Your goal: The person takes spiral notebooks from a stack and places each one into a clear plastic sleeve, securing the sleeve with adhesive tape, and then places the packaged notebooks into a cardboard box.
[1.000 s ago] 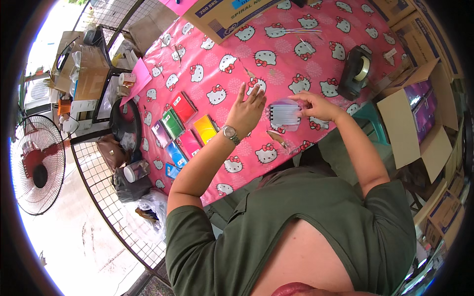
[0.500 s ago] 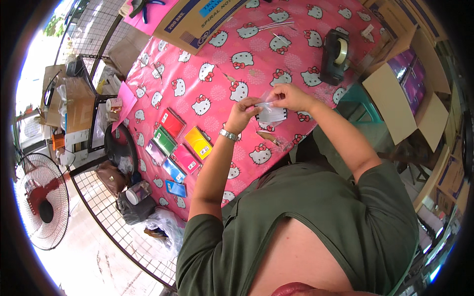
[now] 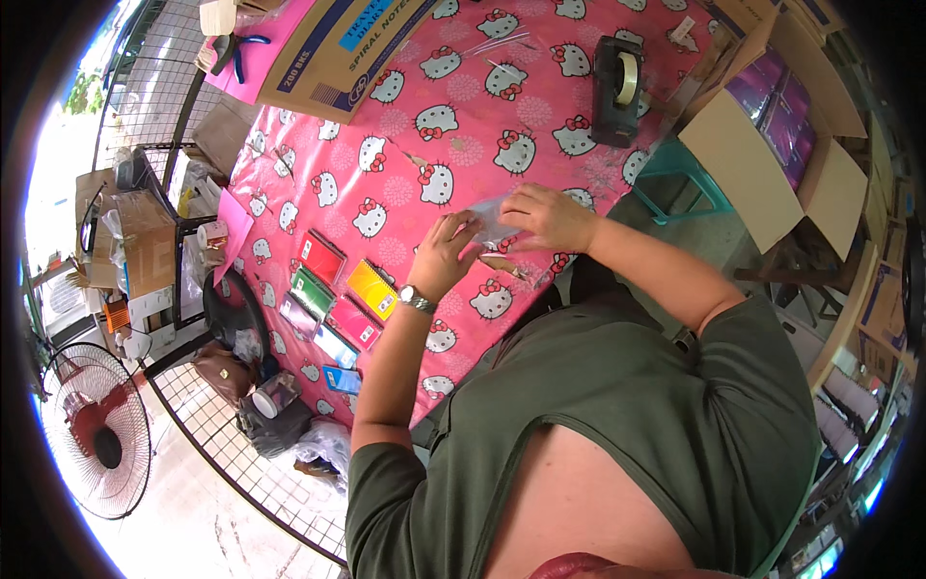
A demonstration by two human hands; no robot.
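Note:
My left hand (image 3: 444,253), with a wristwatch at the wrist, has its fingers curled at the left side of a clear plastic bag (image 3: 492,214). At the bag's right side, the bent fingers of my right hand (image 3: 548,218) grip the plastic. Something pale shows through the bag, mostly hidden by the fingers. To the left of my left forearm lie several small spiral notebooks: a red one (image 3: 321,259), a yellow one (image 3: 372,289), a green one (image 3: 313,291), a pink one (image 3: 355,322), a purple one (image 3: 297,315) and blue ones (image 3: 341,379).
A pink patterned cloth (image 3: 415,207) covers the table. A black tape dispenser (image 3: 615,92) stands at the far right, and a closed carton (image 3: 338,58) at the far left. Right of the table sit an open carton (image 3: 743,179) and a green stool (image 3: 680,183). A fan (image 3: 96,429) stands left.
My hands have come lower and slightly left in the picture. The white spiral notepad seen below the fingers earlier is now largely hidden. The whole view has shifted a little.

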